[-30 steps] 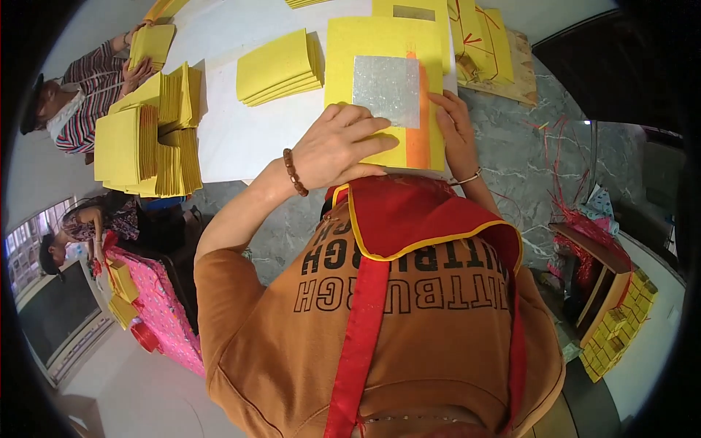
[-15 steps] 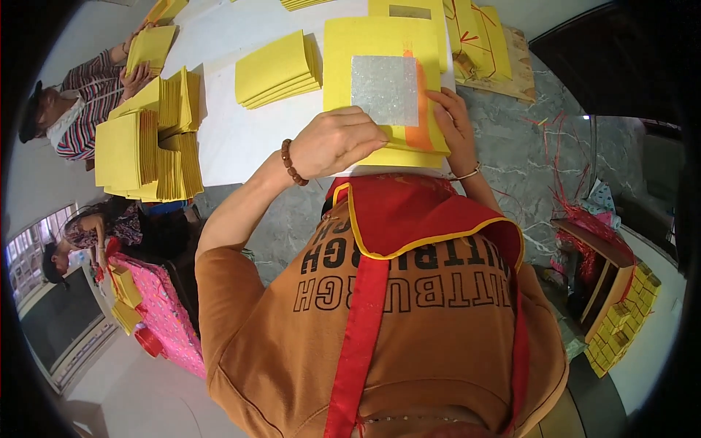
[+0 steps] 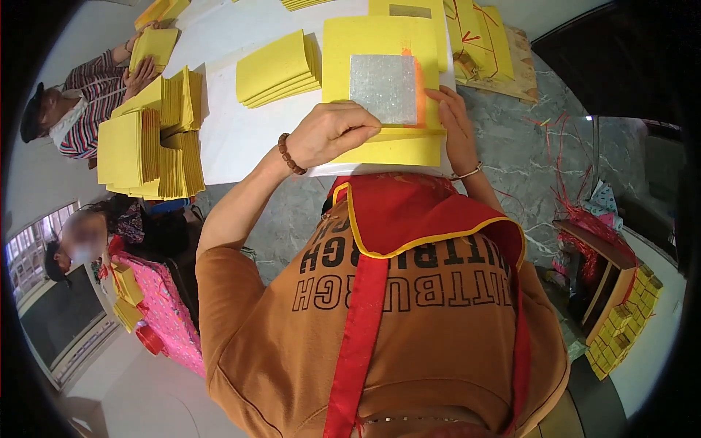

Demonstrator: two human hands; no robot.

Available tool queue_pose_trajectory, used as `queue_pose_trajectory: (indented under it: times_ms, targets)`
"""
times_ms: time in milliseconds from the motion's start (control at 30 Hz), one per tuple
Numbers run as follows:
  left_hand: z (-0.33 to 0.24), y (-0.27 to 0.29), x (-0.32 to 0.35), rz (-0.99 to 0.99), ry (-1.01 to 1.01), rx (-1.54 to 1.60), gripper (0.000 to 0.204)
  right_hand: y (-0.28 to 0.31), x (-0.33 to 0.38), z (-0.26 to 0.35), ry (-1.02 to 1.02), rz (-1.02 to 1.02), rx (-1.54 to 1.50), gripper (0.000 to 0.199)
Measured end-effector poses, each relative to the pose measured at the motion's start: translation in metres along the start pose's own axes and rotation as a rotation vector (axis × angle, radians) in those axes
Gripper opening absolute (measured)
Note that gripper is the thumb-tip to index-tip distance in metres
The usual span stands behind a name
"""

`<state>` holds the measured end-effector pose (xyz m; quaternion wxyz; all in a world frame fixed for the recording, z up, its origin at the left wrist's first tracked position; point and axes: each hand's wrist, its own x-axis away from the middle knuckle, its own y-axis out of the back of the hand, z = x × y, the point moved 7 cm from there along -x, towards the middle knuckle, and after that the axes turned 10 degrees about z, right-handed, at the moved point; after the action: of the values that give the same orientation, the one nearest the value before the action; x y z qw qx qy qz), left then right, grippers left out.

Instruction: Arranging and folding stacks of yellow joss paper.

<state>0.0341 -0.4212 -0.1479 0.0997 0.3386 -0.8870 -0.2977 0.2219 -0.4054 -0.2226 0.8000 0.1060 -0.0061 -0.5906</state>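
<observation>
A stack of yellow paper sheets [image 3: 387, 146] lies on the white table [image 3: 234, 139] in front of me, the top one carrying a silver foil square [image 3: 383, 87] with a thin orange strip along its right side. My left hand [image 3: 332, 135], with a bead bracelet on the wrist, curls its fingers over the near left part of the top sheet, just below the foil. Along the sheet's right edge rests my right hand [image 3: 454, 128], fingers stretched out and fingertips touching the orange strip.
Folded yellow paper stands in piles at the table's left [image 3: 146, 150] and middle [image 3: 277, 69]. String-tied yellow bundles [image 3: 485, 36] lie at the far right. A person in a striped shirt [image 3: 80, 109] handles paper at far left; another person [image 3: 80, 244] sits lower left beside a pink box [image 3: 164, 310].
The orange strip beside the foil has narrowed as the top sheet shifted. My left hand has crept slightly left; my right hand stays on the right edge.
</observation>
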Motion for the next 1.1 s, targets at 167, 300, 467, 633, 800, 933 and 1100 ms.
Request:
queue_pose_trajectory:
  times_ms: [167, 300, 467, 633, 800, 933, 1100]
  targets:
    - [0.01, 0.003, 0.0, 0.007, 0.14, 0.126, 0.015, 0.0, 0.006, -0.015, -0.01, 0.153, -0.165, 0.048]
    - [0.013, 0.002, 0.0, 0.006, 0.171, 0.178, 0.016, 0.002, 0.003, -0.018, -0.061, 0.183, -0.149, 0.053]
    - [0.023, 0.003, 0.0, 0.02, 0.215, 0.266, 0.017, 0.0, 0.006, -0.003, -0.018, 0.233, -0.028, 0.054]
    - [0.022, 0.005, 0.001, 0.028, 0.237, 0.298, 0.017, 0.004, 0.006, -0.006, -0.098, 0.211, 0.009, 0.06]
    - [0.008, 0.028, 0.017, 0.19, -0.041, 0.266, 0.074, 0.003, 0.004, -0.014, -0.1, 0.148, 0.002, 0.051]
    - [0.022, 0.031, 0.036, 0.18, 0.031, 0.072, 0.112, 0.004, 0.004, -0.016, -0.05, 0.1, -0.026, 0.046]
    - [0.021, 0.026, 0.02, -0.102, 0.059, -0.456, 0.045, 0.003, 0.001, -0.016, -0.034, 0.103, -0.089, 0.045]
